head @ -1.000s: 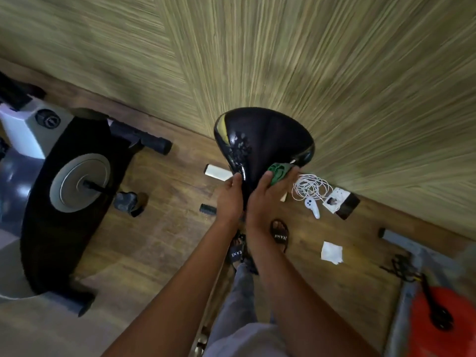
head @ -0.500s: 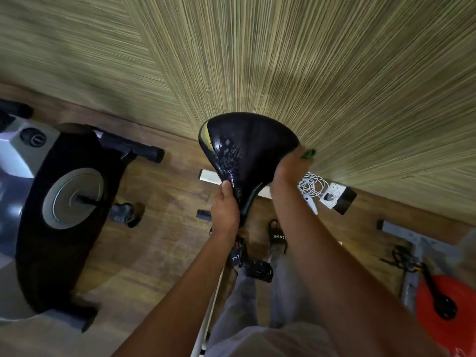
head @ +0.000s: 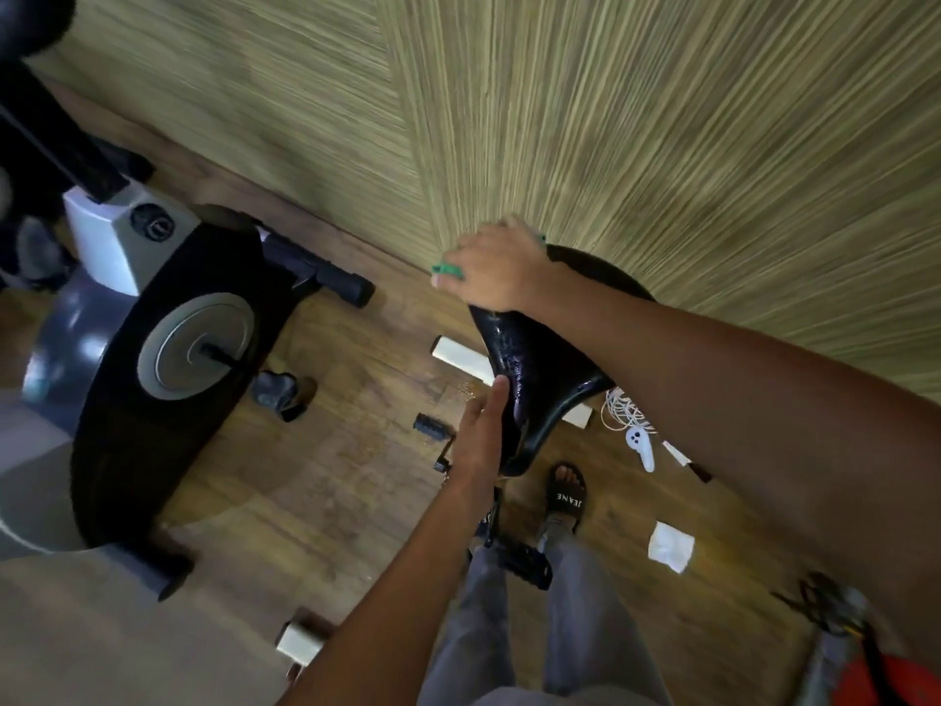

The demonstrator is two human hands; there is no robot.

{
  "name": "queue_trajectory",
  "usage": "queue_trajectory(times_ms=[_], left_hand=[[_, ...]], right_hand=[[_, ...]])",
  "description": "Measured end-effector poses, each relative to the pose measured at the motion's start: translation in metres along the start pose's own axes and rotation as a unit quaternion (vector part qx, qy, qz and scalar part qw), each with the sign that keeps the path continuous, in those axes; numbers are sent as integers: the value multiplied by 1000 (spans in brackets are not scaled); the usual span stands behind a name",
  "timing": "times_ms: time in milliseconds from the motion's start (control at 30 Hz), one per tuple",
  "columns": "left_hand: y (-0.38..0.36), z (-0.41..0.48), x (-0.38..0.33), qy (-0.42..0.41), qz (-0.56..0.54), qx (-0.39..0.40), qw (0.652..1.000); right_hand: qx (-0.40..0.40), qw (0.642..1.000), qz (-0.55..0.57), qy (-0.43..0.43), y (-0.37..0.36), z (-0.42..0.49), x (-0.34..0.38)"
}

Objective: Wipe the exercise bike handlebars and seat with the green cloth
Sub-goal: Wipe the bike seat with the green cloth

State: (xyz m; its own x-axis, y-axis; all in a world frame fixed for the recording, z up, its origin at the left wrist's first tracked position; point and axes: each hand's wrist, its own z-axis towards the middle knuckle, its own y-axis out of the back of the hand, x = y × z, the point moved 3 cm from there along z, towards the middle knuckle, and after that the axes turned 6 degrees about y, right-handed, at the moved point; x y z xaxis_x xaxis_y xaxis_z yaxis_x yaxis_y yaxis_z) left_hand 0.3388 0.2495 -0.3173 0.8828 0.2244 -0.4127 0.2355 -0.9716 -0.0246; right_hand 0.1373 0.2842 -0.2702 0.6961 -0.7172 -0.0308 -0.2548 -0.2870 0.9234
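The black bike seat (head: 540, 364) stands in the middle of the view, its surface shiny and speckled. My right hand (head: 496, 270) presses on the seat's far left edge, shut on the green cloth (head: 448, 270), of which only small green bits show between the fingers. My left hand (head: 481, 430) lies against the seat's near narrow end, thumb up along its left side, steadying it. The handlebars are out of view except for a dark blurred post (head: 46, 140) at the top left.
The bike's black flywheel housing (head: 168, 359) and pedal (head: 282, 392) sit at the left. On the wooden floor lie a white cable coil (head: 624, 412), a white remote (head: 641, 445), a white tissue (head: 671, 546), and a red object (head: 886, 680) at the bottom right. A striped green wall stands behind.
My right hand has swept the cloth from the seat's right rear edge across to its far left edge. My left hand stays at the seat's nose. The camera has shifted.
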Motion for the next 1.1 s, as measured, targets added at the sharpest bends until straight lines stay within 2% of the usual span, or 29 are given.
queue_trajectory(times_ms=[100,200,267,400,433,500,533,567,633,733,833,867,933,1000,1033,1067,1100], left_hand=[[9,-7,-2,41,-79,-6,996],[21,4,8,93,-147,-10,985],[26,4,8,100,-166,-26,981],[32,8,6,75,-170,-58,981],[31,6,3,73,-177,-61,980],[32,6,-3,71,-194,-60,977],[33,6,-6,67,-194,-64,977],[35,6,-8,65,-191,-67,977],[36,5,-10,49,-163,-63,983],[38,10,-11,22,-120,-47,991],[30,1,-11,41,-88,-37,995],[25,-2,-10,49,-76,-26,996],[17,-7,-9,47,-46,-13,998],[10,-13,-10,28,-5,-23,999],[8,-15,-10,17,10,-31,999],[7,-15,-9,13,9,-33,999],[7,-16,-9,12,3,-37,999]], right_hand=[[11,983,-132,128,-4,-14,27],[-10,968,-145,205,-14,-29,38],[-21,964,-139,227,-15,-37,43],[60,955,-182,228,-41,-60,67],[81,940,-199,266,-48,-68,78],[109,885,-264,368,-61,-86,108],[130,885,-253,369,-62,-94,118],[154,911,-199,326,-67,-95,119],[125,948,-120,268,-53,-93,110],[-41,972,-53,223,-39,-95,75],[-108,977,4,183,-60,-118,50],[-141,980,27,134,-59,-124,37],[-166,982,78,-42,-64,-129,6],[-190,951,125,-211,-69,-135,2],[-199,940,130,-245,-71,-137,15],[-205,943,122,-232,-75,-140,36],[-214,954,112,-180,-77,-144,59]])
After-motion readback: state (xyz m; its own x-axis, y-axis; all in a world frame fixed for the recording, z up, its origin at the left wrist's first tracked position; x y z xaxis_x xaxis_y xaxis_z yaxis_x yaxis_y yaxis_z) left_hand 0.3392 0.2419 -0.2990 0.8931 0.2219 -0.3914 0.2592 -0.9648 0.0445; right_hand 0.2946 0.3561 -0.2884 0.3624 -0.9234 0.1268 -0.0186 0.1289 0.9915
